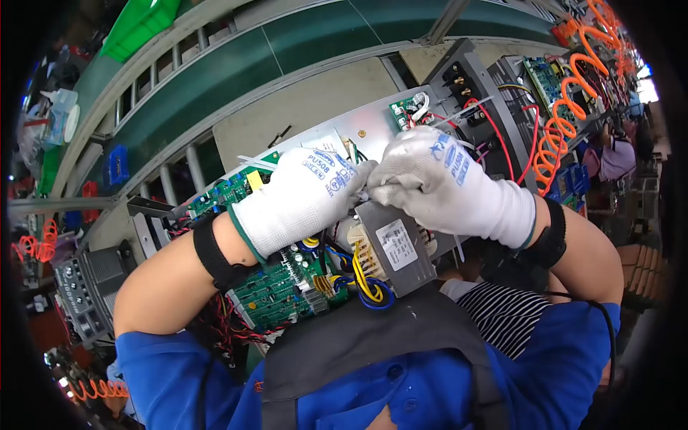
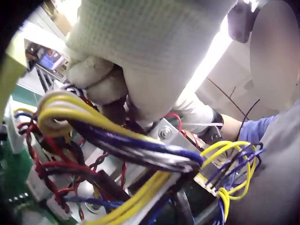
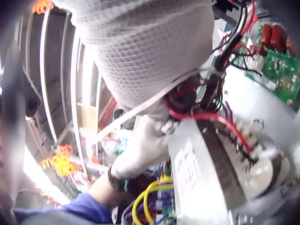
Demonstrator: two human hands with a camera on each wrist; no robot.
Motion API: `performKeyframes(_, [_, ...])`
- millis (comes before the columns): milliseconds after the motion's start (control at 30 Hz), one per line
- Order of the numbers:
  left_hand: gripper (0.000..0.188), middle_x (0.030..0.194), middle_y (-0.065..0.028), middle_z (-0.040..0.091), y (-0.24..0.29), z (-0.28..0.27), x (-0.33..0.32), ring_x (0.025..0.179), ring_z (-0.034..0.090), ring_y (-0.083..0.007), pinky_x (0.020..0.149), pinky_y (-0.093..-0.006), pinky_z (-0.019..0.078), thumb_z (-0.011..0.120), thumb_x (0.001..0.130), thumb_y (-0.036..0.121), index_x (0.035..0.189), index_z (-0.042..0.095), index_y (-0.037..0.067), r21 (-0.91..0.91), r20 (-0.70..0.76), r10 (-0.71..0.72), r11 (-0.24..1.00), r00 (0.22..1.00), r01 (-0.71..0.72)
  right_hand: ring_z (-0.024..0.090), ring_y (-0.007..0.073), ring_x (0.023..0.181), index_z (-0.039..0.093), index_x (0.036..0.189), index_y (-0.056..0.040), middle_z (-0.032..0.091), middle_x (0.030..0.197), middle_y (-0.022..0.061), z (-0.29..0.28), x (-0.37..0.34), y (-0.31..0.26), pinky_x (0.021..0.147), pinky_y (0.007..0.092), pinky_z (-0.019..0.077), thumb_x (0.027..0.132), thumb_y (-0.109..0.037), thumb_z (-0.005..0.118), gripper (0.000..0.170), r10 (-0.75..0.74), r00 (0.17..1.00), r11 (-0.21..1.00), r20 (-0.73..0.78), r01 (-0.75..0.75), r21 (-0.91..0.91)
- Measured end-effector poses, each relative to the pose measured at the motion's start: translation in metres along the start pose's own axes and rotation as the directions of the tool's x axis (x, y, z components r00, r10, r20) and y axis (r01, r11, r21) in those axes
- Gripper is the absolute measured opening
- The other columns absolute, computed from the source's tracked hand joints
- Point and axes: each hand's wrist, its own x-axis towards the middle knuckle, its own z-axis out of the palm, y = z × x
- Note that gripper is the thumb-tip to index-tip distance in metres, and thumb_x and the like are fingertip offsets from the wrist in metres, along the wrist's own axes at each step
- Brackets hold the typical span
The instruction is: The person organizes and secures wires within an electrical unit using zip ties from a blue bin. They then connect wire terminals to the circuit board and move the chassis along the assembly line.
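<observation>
Closely, left hand [image 1: 315, 179] and right hand [image 1: 428, 170] meet, fingers bent (whether gripping anything, I cannot tell), beside the transformer [image 1: 396, 245].

Left hand [image 1: 315, 179] close beside right hand [image 1: 430, 170]

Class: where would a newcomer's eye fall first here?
Probably mid-picture in the head view: a white-gloved left hand and white-gloved right hand close together, above a grey metal block. Then an orange coiled hose at right, and a green plastic bin top left.
</observation>
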Motion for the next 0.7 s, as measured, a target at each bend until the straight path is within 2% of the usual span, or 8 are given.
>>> performKeyframes(67, [0.013, 0.073, -0.0143, 0.065, 0.002, -0.014, 0.005, 0.068, 0.064, -0.0335, 0.060, -0.0435, 0.0506, 0.059, 0.083, 0.019, 0.082, 0.065, 0.007, -0.010, 0.101, -0.079, 0.997, 0.992, 0.080, 0.064, 0.0330, 0.075, 0.069, 0.091, -0.0051, 0.065, 0.080, 0.0141, -0.009, 0.003, -0.003, 0.064, 0.0403, 0.0500, 0.082, -0.015, 0.066, 0.014, 0.073, 0.997, 0.997, 0.038, -0.073, 0.005])
performKeyframes(100, [0.019, 0.069, -0.0090, 0.066, -0.005, -0.024, 0.005, 0.060, 0.063, -0.0255, 0.058, -0.0393, 0.0493, 0.059, 0.087, 0.022, 0.090, 0.066, 0.005, -0.295, 0.065, -0.046, 0.953, 0.997, 0.063, 0.064, 0.0336, 0.076, 0.069, 0.092, -0.0048, 0.065, 0.081, 0.0148, -0.018, 0.005, -0.005, 0.065, 0.0415, 0.0504, 0.082, -0.016, 0.066, 0.016, 0.144, 0.984, 0.989, 0.100, -0.145, 0.006])
performKeyframes(167, [0.029, 0.091, -0.0192, 0.069, -0.005, -0.057, -0.001, 0.078, 0.067, -0.0241, 0.071, -0.0351, 0.0522, 0.056, 0.092, 0.022, 0.108, 0.065, 0.000, -0.484, 0.001, -0.247, 0.848, 0.969, 0.217, 0.065, 0.0276, 0.084, 0.068, 0.099, -0.0030, 0.067, 0.090, 0.0141, -0.052, 0.010, -0.028, 0.078, 0.0369, 0.0516, 0.080, -0.008, 0.068, 0.020, 0.095, 0.971, 0.995, -0.220, -0.101, -0.015])
performKeyframes(267, [0.021, 0.089, -0.0034, 0.065, 0.031, -0.098, -0.008, 0.085, 0.056, -0.0116, 0.076, -0.0277, 0.0475, 0.059, 0.091, 0.009, 0.108, 0.063, -0.002, -0.511, -0.128, -0.313, 0.834, 0.941, 0.208, 0.065, 0.0287, 0.090, 0.066, 0.109, -0.0028, 0.067, 0.099, 0.0130, -0.070, 0.001, -0.060, 0.082, 0.0370, 0.0518, 0.075, -0.008, 0.071, 0.036, -0.138, 0.924, 0.976, -0.355, 0.065, -0.208])
performKeyframes(367, [0.026, 0.097, -0.0199, 0.067, 0.074, -0.096, -0.025, 0.092, 0.066, -0.0321, 0.081, -0.0354, 0.0509, 0.053, 0.085, -0.001, 0.109, 0.064, 0.000, -0.219, -0.132, 0.063, 0.971, 0.989, -0.091, 0.061, 0.0293, 0.082, 0.068, 0.109, -0.0078, 0.067, 0.095, 0.0083, -0.043, -0.028, -0.095, 0.069, 0.0372, 0.0479, 0.073, -0.016, 0.071, 0.037, -0.274, 0.907, 0.903, -0.321, 0.127, -0.411])
performKeyframes(433, [0.029, 0.097, -0.0227, 0.066, 0.101, -0.088, -0.045, 0.092, 0.064, -0.0373, 0.080, -0.0387, 0.0516, 0.051, 0.082, -0.004, 0.108, 0.063, 0.000, -0.334, 0.014, 0.000, 0.943, 1.000, 0.005, 0.060, 0.0258, 0.075, 0.064, 0.104, -0.0100, 0.061, 0.084, 0.0038, -0.035, -0.053, -0.113, 0.065, 0.0389, 0.0475, 0.072, -0.019, 0.068, 0.033, -0.356, 0.880, 0.849, -0.314, 0.164, -0.503])
performKeyframes(633, [0.041, 0.088, -0.0197, 0.064, 0.135, -0.047, -0.074, 0.079, 0.064, -0.0303, 0.070, -0.0385, 0.0513, 0.051, 0.085, 0.003, 0.126, 0.054, 0.001, -0.608, 0.154, 0.375, 0.766, 0.914, -0.212, 0.065, 0.0248, 0.074, 0.065, 0.115, -0.0122, 0.067, 0.085, 0.0029, 0.012, -0.126, -0.152, 0.062, 0.0376, 0.0501, 0.072, -0.014, 0.072, 0.044, -0.202, 0.860, 0.973, -0.469, 0.121, -0.198])
performKeyframes(700, [0.042, 0.091, -0.0162, 0.065, 0.168, -0.069, -0.076, 0.078, 0.062, -0.0234, 0.071, -0.0348, 0.0509, 0.047, 0.084, 0.000, 0.125, 0.055, 0.002, -0.605, 0.446, 0.193, 0.784, 0.874, 0.136, 0.063, 0.0283, 0.072, 0.064, 0.119, -0.0110, 0.068, 0.087, 0.0057, 0.032, -0.145, -0.156, 0.062, 0.0377, 0.0485, 0.079, -0.012, 0.070, 0.040, -0.188, 0.755, 0.982, -0.628, 0.148, -0.116])
